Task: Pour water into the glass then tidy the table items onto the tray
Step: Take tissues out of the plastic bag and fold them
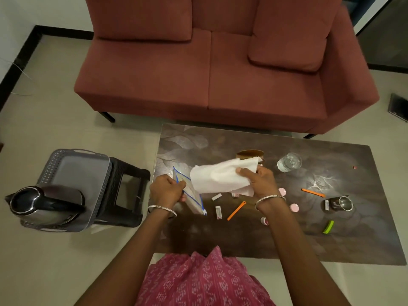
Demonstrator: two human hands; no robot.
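My left hand (167, 189) grips a clear zip bag with blue edging (191, 195), held upright over the dark table's (242, 237) left end. My right hand (258, 181) holds a white cloth or tissue (217, 178) just right of the bag's mouth. A glass with water (289, 162) stands farther right. The grey tray (75, 173) rests on a black stool (127, 191) left of the table, with a dark kettle (44, 203) on its near end.
Scattered on the table are orange clips (236, 210) (313, 192), small white tubes (218, 211), pink caps (294, 207), a green clip (328, 226), a steel cup (341, 203) and a brown round object (249, 153). A red sofa (209, 74) stands behind.
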